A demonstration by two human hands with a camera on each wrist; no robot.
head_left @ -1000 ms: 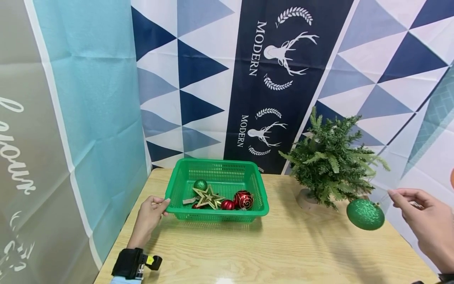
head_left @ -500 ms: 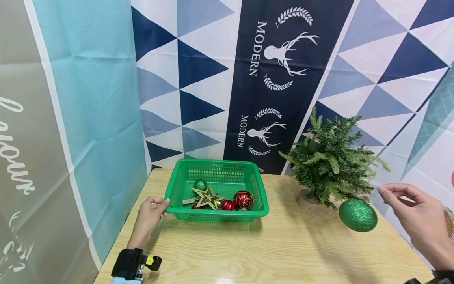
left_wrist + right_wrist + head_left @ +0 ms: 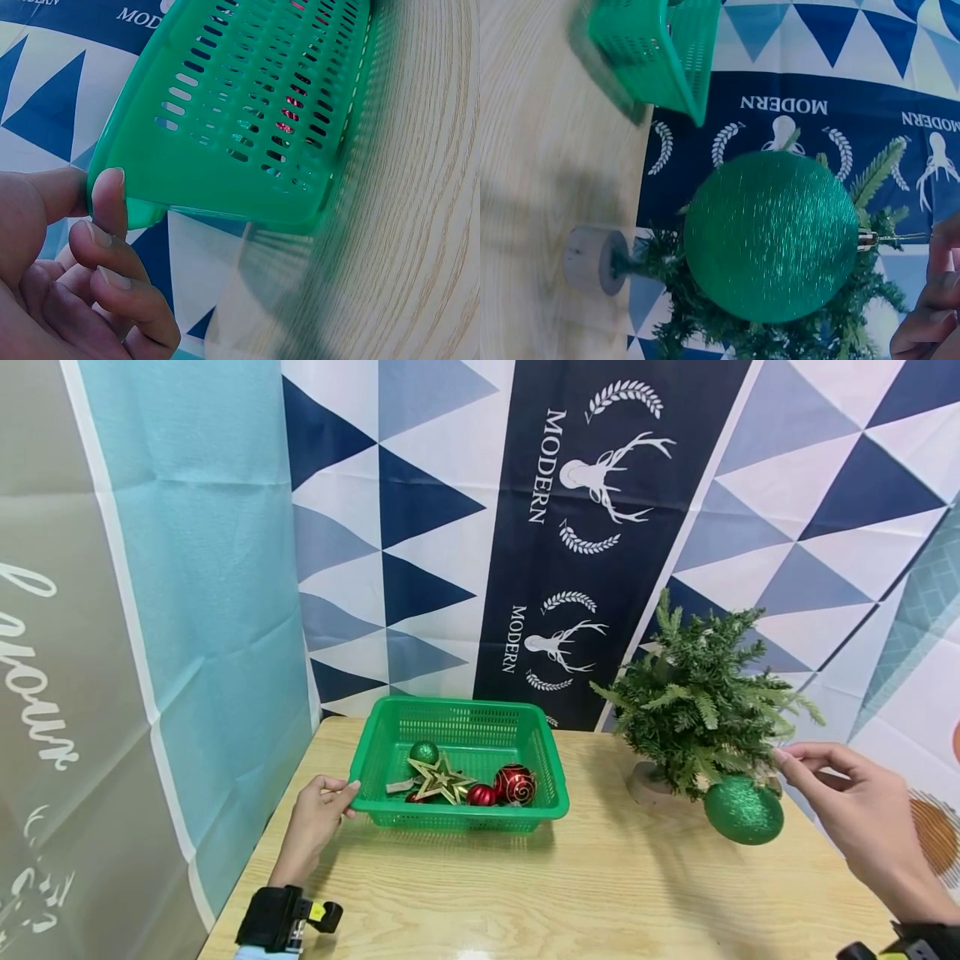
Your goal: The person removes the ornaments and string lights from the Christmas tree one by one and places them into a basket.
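By its thin hanging loop, my right hand (image 3: 855,810) pinches a shiny green Christmas bauble (image 3: 744,810). The bauble hangs in front of the lower right branches of a small artificial Christmas tree (image 3: 697,702). In the right wrist view the bauble (image 3: 771,236) covers much of the tree, and its metal cap points toward my fingertips (image 3: 943,283). My left hand (image 3: 318,818) grips the near left corner of a green plastic basket (image 3: 465,814). Thumb and index finger hold the basket's rim (image 3: 112,142) in the left wrist view.
Inside the basket lie a gold star (image 3: 442,778), a red patterned bauble (image 3: 515,783), a smaller red bauble (image 3: 481,793) and a green bauble (image 3: 423,752). The tree stands on a round wooden base (image 3: 649,783) on the wooden table (image 3: 510,893). Patterned cloth hangs behind.
My right hand has moved left with the green bauble, bringing it closer to the tree so that it overlaps the lower branches. My left hand stays at the basket corner.
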